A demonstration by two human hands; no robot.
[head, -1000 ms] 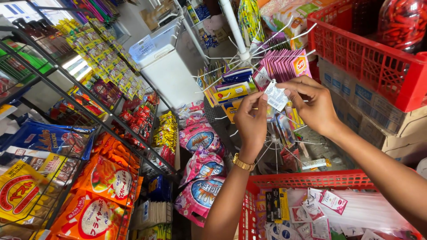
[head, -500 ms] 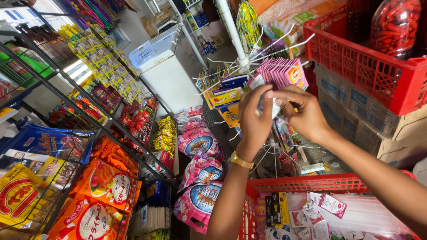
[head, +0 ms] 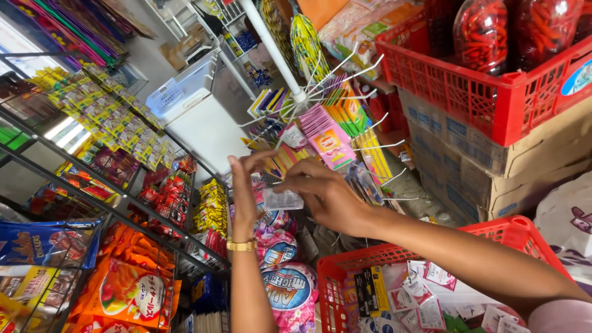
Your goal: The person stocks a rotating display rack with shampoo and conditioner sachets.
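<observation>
- We hold a small clear packet (head: 282,199) between our two hands, in front of a white wire display stand (head: 300,97).
- Our right hand (head: 330,198) comes in from the right and pinches the packet's right end, thumb and fingers closed on it.
- Our left hand (head: 245,188) stands upright at the packet's left end, palm toward it; the fingers look nearly straight, and we cannot tell whether they grip the packet or only touch it.
- A gold bracelet (head: 240,245) sits on the left wrist.
- The packet lies about level, just below the stand's pink sachets (head: 327,137) and the yellow strips (head: 362,137) hanging beside them.
- Below our forearms sits a red plastic basket (head: 493,233) holding small white and pink sachets.
- Round pink bags (head: 288,293) hang in a column just under the left wrist.
- To the left, a dark wire rack (head: 111,213) carries orange, blue and red snack bags.
- At upper right another red crate (head: 493,105) with jars of red chillies (head: 480,32) rests on stacked cardboard boxes (head: 487,166).
- Behind the stand stands a white chest freezer (head: 203,129).
</observation>
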